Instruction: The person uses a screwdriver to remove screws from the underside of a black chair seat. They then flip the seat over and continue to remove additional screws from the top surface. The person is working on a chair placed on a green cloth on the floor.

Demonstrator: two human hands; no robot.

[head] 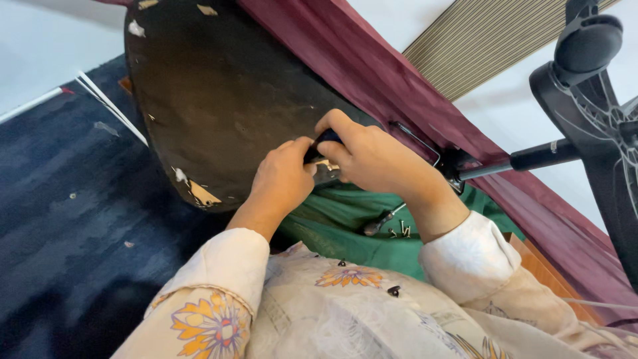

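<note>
Black tool handle (327, 138) — gripped between both hands (332, 166) — against seat underside (219, 100).

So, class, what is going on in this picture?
A person sits on the floor with an office chair tipped on its side. Both hands, the left hand and the right hand, grip a dark tool handle pressed against the worn black underside of the seat. Loose screws and a screwdriver lie on a green cloth below. The wheeled base sticks out to the right.
</note>
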